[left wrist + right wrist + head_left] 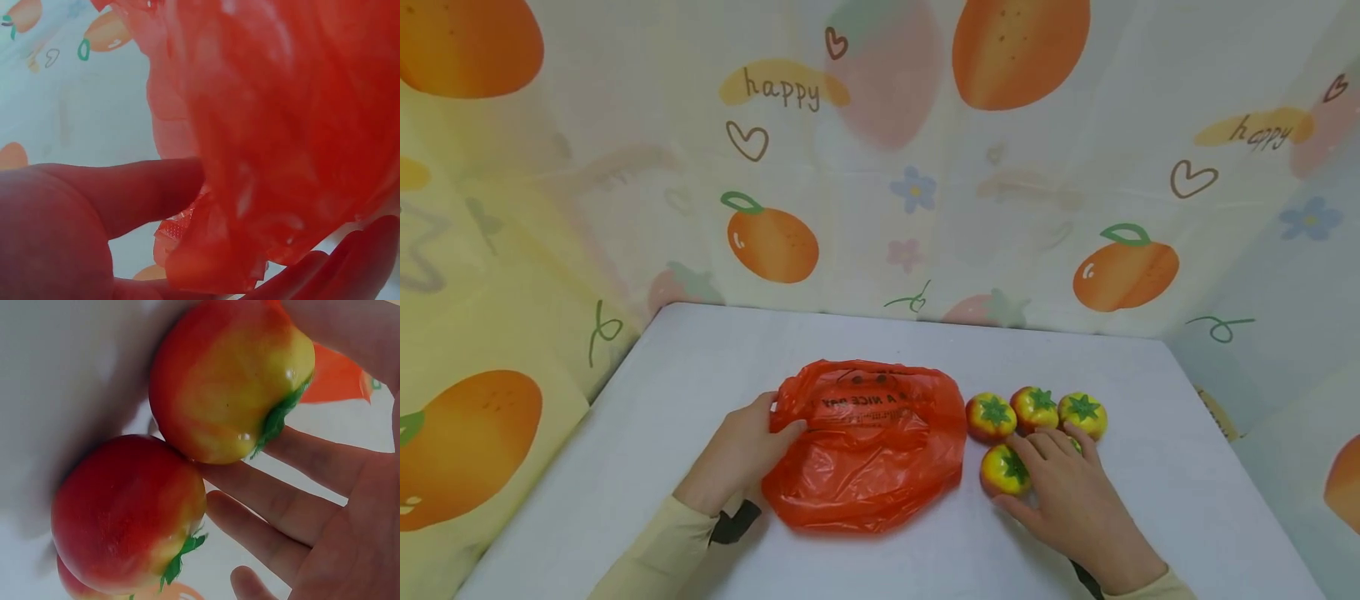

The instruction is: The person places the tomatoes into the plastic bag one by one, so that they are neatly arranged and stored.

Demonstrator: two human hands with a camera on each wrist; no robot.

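Note:
A red plastic bag (868, 483) with printed lettering lies spread in the middle of the table. At its left edge my left hand (747, 446) holds it, thumb on the near side and fingers behind; red film (269, 125) fills most of the left wrist view. My right hand (1071, 492) is around the nearest red-and-yellow fruit (1002, 471), which has a green star-shaped cap. In the right wrist view, thumb and fingers lie about that fruit (225, 381), and fingertips come close to a redder fruit (125, 515) beside it. The right hand partly covers another fruit (1075, 446).
Three more such fruits stand in a row behind the right hand: a left one (992, 417), a middle one (1034, 408) and a right one (1083, 415). The white table (715, 350) meets a fruit-printed cloth (865, 225) at the back.

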